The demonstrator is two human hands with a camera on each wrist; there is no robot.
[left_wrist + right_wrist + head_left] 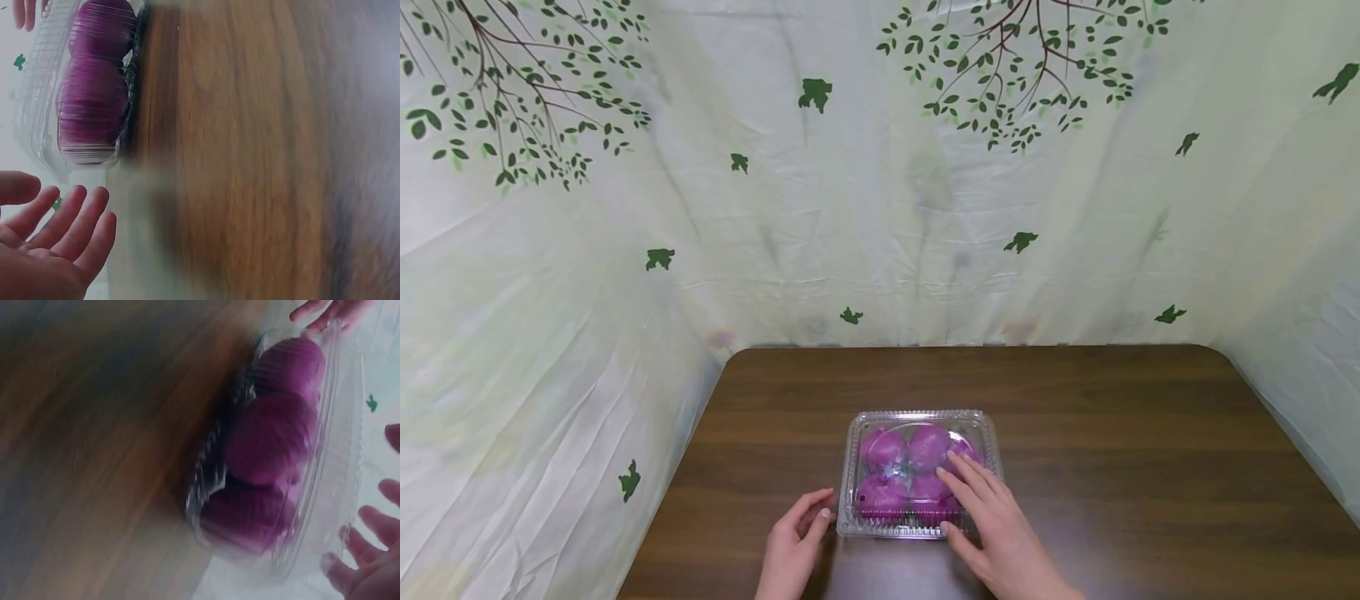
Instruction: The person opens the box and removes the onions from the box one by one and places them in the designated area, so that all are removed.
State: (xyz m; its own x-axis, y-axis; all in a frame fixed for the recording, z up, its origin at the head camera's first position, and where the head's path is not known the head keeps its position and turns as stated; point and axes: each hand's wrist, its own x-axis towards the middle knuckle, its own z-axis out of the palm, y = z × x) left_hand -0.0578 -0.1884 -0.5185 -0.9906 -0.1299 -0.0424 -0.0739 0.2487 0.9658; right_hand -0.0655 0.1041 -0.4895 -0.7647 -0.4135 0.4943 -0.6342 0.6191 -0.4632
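Inside the clear plastic box (895, 530), purple globes (929, 446)

Two bare human hands are shown in the head view, the left hand (796, 542) and the right hand (1003, 529), both cut off by the lower border. The left thumb (822, 523) is tipped with a short nail; on the right, the smooth back of the hand is displayed. In the left wrist view, slender left fingers (69, 240) with rounded tips are seen from the palm side, their joints marked by faint creases. In the right wrist view, the right fingers (362, 547) are likewise rounded at the tips, their finer detail being softened by blur.
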